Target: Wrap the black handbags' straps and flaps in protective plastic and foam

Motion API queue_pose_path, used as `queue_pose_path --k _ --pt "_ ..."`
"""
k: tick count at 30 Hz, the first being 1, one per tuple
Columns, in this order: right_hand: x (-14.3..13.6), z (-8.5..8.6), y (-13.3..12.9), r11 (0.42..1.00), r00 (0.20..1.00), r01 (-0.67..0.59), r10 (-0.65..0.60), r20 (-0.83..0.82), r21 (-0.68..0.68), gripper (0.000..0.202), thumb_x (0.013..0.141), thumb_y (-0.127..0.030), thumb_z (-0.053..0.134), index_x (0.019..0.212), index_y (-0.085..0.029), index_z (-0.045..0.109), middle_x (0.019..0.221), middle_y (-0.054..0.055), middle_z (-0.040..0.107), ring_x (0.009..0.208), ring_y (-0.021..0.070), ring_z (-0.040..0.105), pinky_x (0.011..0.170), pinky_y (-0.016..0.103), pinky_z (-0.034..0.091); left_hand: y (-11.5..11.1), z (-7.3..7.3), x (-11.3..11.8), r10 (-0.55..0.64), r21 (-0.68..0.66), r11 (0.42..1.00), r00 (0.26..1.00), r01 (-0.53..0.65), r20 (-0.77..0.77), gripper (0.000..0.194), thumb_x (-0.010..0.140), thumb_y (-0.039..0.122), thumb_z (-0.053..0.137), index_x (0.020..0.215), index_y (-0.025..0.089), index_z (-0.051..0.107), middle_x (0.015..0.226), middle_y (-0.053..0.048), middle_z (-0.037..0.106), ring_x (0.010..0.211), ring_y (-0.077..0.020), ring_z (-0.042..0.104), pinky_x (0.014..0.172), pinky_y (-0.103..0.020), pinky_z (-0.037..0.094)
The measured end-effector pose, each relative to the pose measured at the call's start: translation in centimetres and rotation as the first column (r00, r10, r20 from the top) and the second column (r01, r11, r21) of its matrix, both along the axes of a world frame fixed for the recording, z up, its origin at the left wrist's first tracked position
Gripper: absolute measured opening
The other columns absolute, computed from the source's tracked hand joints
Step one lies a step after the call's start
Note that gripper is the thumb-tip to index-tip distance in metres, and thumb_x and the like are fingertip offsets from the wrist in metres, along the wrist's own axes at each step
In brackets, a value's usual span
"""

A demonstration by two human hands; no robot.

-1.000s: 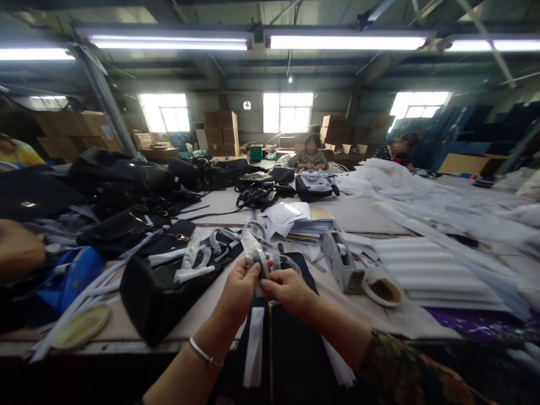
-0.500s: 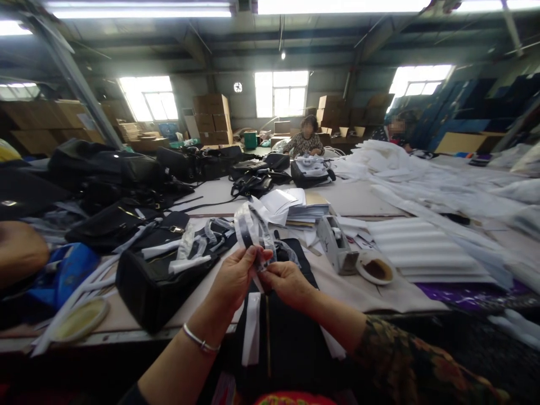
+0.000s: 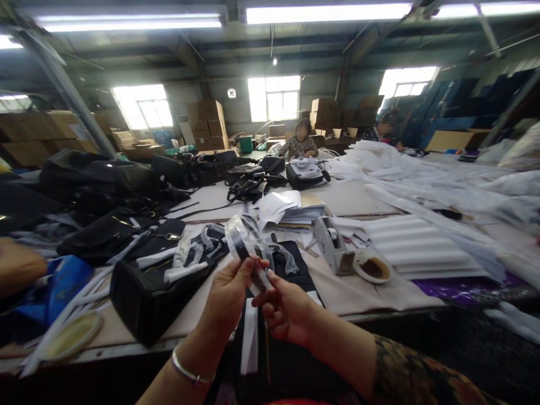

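My left hand and my right hand are raised together over the table's near edge. Both pinch a dark strap wrapped in clear plastic film, which loops upward above my fingers. My left wrist carries a silver bangle. Under my hands lies a flat black bag piece with a white strip hanging over the edge. A black handbag stands just left of my left hand.
Several black bags pile up at the left. A paper stack, a tape dispenser and a tape roll lie ahead. White foam sheets cover the right. Two people sit at the far end.
My hands have drifted slightly down and left with the wrapped strap. My right hand has slid lower along it, and the plastic loop now stands up above my left fingers.
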State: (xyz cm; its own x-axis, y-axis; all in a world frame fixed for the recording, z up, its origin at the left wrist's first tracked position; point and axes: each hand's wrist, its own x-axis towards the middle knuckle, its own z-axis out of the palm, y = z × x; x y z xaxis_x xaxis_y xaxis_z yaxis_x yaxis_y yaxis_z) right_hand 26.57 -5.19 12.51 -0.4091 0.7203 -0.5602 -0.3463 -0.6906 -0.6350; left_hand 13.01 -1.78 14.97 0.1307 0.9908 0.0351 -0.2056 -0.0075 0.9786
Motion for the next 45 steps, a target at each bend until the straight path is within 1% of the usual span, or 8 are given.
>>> queue_pose_path --k 8,11,16,21,31,36,41,45 --pt "-0.4 -1.0 0.8 0.869 0.906 0.087 -0.273 0.324 0.488 0.034 0.078 -0.029 0.070 0.054 -0.018 0.048 0.050 -0.007 0.036 0.049 0.0075 0.028 0.048 0.024 0.019 -1.0 -0.5 -1.8 -0.159 -0.088 0.984 0.987 0.156 -0.026 0.040 0.078 0.050 0.079 0.093 0.013 0.077 0.070 -0.007 0.074 0.062 -0.0143 0.062 0.062 -0.024 0.050" --pt "0.1 -1.3 0.8 0.544 0.663 -0.301 -0.472 0.582 0.784 0.029 0.085 -0.019 0.061 0.057 -0.016 0.055 0.059 -0.002 0.050 0.059 0.0108 0.041 0.057 0.027 0.027 -0.7 -1.0 -2.6 -0.155 -0.086 0.985 0.985 0.149 -0.078 0.041 0.078 0.047 0.079 0.101 0.013 0.077 0.066 -0.004 0.070 0.051 -0.0076 0.047 0.046 -0.017 0.036" --pt "0.6 -1.8 0.7 0.079 0.286 -0.842 -0.774 0.566 0.533 0.017 0.090 -0.011 0.052 0.078 -0.016 0.063 0.070 0.004 0.061 0.060 0.0158 0.048 0.058 0.032 0.031 -0.7 -1.8 -3.7 -0.268 -0.221 0.945 0.958 0.242 -0.098 0.044 0.080 0.052 0.076 0.105 0.016 0.074 0.075 -0.005 0.069 0.059 -0.0105 0.056 0.045 -0.015 0.040" --pt "0.7 -2.2 0.7 -0.103 0.284 -0.924 -0.828 0.483 0.368 0.018 0.092 -0.012 0.052 0.077 -0.018 0.060 0.070 0.005 0.059 0.062 0.0188 0.048 0.056 0.035 0.029 -0.6 -3.0 -5.0 -0.403 -0.404 0.835 0.915 0.373 0.012 0.039 0.073 0.046 0.084 0.100 0.020 0.071 0.082 -0.003 0.067 0.078 -0.0169 0.066 0.050 -0.017 0.051" --pt "1.1 -3.1 0.9 -0.284 0.416 -0.900 -0.789 0.452 0.332 0.015 0.094 -0.017 0.050 0.089 -0.014 0.064 0.073 0.006 0.062 0.065 0.0196 0.049 0.058 0.035 0.031 -0.9 -5.8 -5.4 -0.481 -0.513 0.716 0.867 0.474 0.130 0.043 0.055 0.043 0.095 0.068 0.008 0.072 0.064 -0.004 0.062 0.046 -0.0032 0.041 0.038 -0.015 0.020" --pt "1.4 -3.8 1.2 -0.127 0.509 -0.793 -0.676 0.532 0.596 0.025 0.097 -0.015 0.044 0.092 -0.014 0.068 0.076 0.007 0.066 0.068 0.0187 0.056 0.064 0.031 0.041 -1.4 -6.0 -4.9 -0.411 -0.506 0.772 0.909 0.386 0.066 0.039 0.060 0.044 0.092 0.068 0.010 0.074 0.064 -0.003 0.061 0.043 -0.0033 0.035 0.040 -0.019 0.017" --pt "1.3 -3.0 0.4 0.542 0.644 -0.402 -0.406 0.649 0.738 0.016 0.087 -0.029 0.065 0.089 -0.018 0.077 0.080 0.004 0.073 0.075 0.0189 0.064 0.071 0.028 0.047 -2.6 -5.7 -4.6 -0.168 -0.136 0.981 0.956 0.139 -0.239 0.010 0.078 0.032 0.081 0.080 0.023 0.081 0.092 -0.005 0.064 0.087 -0.0177 0.059 0.076 -0.024 0.047" --pt "-0.3 -2.7 -0.2 0.806 0.846 -0.226 -0.116 0.520 0.547 0.019 0.073 -0.034 0.076 0.080 -0.016 0.080 0.070 0.000 0.071 0.065 0.0157 0.059 0.063 0.025 0.045 -4.0 -7.1 -4.3 0.038 0.286 0.947 0.833 0.147 -0.552 0.016 0.091 0.031 0.066 0.087 0.027 0.081 0.090 -0.006 0.060 0.091 -0.0217 0.058 0.082 -0.031 0.048"
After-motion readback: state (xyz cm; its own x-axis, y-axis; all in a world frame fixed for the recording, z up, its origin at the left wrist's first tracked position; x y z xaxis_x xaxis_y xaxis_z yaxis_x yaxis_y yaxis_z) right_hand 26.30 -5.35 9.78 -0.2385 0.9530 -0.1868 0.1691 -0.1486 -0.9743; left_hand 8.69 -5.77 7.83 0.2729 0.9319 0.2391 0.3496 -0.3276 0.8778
